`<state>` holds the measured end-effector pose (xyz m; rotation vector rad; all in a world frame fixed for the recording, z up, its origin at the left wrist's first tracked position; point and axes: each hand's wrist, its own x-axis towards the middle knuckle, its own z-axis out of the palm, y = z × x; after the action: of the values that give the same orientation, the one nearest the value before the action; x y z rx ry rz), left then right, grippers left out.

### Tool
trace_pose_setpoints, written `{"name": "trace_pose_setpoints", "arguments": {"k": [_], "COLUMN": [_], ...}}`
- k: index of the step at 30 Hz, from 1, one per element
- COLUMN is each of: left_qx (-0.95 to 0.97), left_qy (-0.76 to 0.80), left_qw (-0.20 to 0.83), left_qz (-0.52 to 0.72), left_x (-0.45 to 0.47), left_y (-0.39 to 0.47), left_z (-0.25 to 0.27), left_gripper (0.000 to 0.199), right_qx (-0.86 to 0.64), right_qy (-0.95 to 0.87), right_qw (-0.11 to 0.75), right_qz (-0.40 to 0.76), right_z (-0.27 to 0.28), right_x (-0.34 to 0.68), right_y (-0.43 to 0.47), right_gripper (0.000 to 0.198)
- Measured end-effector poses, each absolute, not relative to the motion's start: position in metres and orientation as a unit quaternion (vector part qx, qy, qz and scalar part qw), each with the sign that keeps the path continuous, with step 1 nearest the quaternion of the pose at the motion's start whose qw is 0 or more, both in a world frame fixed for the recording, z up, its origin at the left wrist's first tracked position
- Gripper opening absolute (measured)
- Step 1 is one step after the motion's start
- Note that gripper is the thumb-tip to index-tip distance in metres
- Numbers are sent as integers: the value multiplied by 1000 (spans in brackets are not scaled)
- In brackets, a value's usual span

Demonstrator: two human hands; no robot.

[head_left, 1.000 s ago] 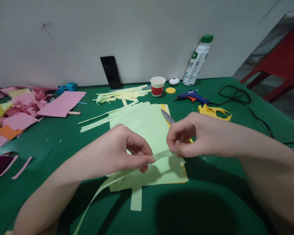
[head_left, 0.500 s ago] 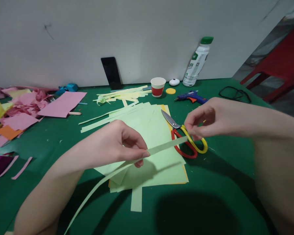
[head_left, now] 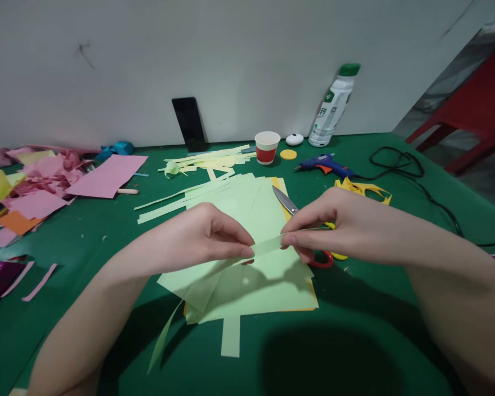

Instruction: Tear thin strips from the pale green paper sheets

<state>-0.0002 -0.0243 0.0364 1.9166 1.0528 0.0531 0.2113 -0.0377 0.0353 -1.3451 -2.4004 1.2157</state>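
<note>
Green paper strip [head_left: 268, 245]: we find its loose tail nearest us, over the green tabletop [head_left: 86, 236], and its held span raised above the stack of green sheets [head_left: 231, 212]. Our left hand [head_left: 214, 236] pinches the strip between thumb and fingers; our right hand [head_left: 313, 228] pinches it likewise, near the left. 1 short span shows between the 2 grips.

We judge the strip light, limp along its length, not slippery, and easily creased or torn. We advise a gentle thumb-and-finger pinch across its width, with the 2 grips close together to limit twisting.

To the left lies a purple packet [head_left: 2, 280], cut off by the view; we cannot tell its contents. Scissors [head_left: 284, 199] lie partly hidden by our right hand. Farther out sit a blue glue gun [head_left: 310, 163] and a red-and-white paper cup [head_left: 266, 151], upright and uncovered; we cannot see its bottom. Rearmost, a green-capped bottle [head_left: 332, 113] leans against the white wall [head_left: 127, 60], its contents not visible.
</note>
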Motion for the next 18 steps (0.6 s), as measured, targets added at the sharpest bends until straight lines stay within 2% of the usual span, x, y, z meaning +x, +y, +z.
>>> {"name": "trace_pose_setpoints", "arguments": {"k": [6,18], "left_qx": [783,722], "left_qy": [419,379], "left_qw": [458,575], "left_qz": [48,64], "left_x": [9,15], "left_y": [-29,-33], "left_z": [30,25], "left_gripper": [35,24], "right_qx": [-444,-432], "right_qy": [-780,-747], "right_qw": [44,51], "right_qz": [439,503], "right_z": [34,40], "right_x": [211,217], "right_y": [-33,-31], "right_gripper": [31,32]}}
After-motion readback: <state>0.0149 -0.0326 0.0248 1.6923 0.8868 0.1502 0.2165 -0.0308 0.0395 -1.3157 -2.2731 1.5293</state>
